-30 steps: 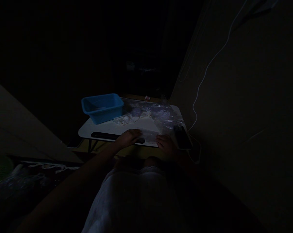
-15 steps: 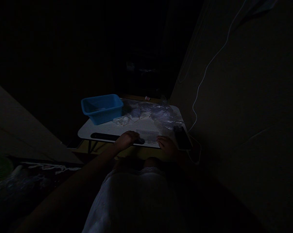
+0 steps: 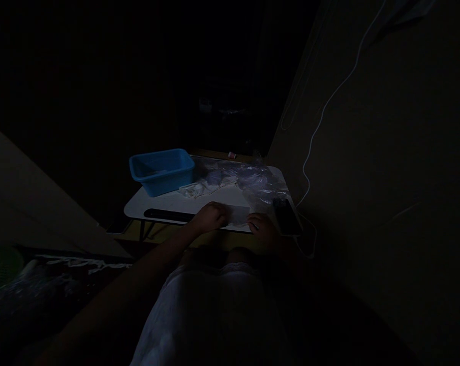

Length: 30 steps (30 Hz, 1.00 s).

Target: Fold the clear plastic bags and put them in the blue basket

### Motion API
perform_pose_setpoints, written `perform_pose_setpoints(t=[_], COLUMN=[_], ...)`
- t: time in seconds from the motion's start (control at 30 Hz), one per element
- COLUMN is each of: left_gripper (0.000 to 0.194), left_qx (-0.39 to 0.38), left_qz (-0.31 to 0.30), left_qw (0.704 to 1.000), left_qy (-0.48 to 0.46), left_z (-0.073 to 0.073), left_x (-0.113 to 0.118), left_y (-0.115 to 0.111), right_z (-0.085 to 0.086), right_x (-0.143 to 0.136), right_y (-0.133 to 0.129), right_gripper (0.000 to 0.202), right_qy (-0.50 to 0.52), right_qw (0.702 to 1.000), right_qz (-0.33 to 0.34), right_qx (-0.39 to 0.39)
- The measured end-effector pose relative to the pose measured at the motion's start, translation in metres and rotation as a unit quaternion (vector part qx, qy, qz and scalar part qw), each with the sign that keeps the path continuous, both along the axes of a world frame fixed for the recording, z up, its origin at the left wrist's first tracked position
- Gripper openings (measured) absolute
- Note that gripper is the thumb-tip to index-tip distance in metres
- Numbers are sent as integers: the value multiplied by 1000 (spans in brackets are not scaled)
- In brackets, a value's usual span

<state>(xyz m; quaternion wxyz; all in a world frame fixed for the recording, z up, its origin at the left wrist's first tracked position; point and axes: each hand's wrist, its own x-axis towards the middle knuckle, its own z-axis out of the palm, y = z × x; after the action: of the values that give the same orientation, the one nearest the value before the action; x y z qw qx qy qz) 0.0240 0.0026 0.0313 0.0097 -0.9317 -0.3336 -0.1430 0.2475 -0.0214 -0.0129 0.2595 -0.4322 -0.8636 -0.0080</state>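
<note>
The small clear plastic sheet (image 3: 237, 215) lies flat at the near edge of my table (image 3: 164, 201), right between my two hands, with its long axis running left to right across me. My left hand (image 3: 211, 217) rests curled on the sheet's left end, knuckles up and fingers bent down onto it; my right hand (image 3: 263, 229) sits at its right end, fingertips on or just at the corner. In this dim light I cannot tell whether either hand pinches the plastic or only presses on it. Both hands are about equally close to it, one at each end, so the sheet spans the gap between them.

Just left of my left hand a dark long strip (image 3: 169, 215) lies along the same near edge, also running left to right. To the right of my right hand a dark phone (image 3: 286, 217) lies on the table's right edge. Farther off sit a blue tub (image 3: 161, 170) at the far left and a heap of crumpled clear bags (image 3: 252, 179) at the far right.
</note>
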Motion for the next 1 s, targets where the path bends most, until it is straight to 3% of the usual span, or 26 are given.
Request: perform_pose_setpoints(t=[0.1,0.27,0.47,0.73,1.0], left_gripper=[22,29,25,15,16], left_qx=[-6,13,35,94,100], left_qz=[38,67,57,53,76], left_qw=[998,995,996,994,992], left_qy=[45,66,59,19,13], left_z=[2,-16,-34,-33,-36], left_x=[29,55,40,12,4], left_y=[-2,-17,-28,-29,-28], right_z=[0,1,4,0,-3], right_x=[0,2,5,5,9], right_y=[-2,-10,-16,-17,-20], right_gripper=[17,18,18,17,16], right_qy=[1,-4,2,17,53], right_qw=[1000,999,999,999,997], right_qz=[1,13,10,-7,-7], right_qx=[15,45,45,41,57])
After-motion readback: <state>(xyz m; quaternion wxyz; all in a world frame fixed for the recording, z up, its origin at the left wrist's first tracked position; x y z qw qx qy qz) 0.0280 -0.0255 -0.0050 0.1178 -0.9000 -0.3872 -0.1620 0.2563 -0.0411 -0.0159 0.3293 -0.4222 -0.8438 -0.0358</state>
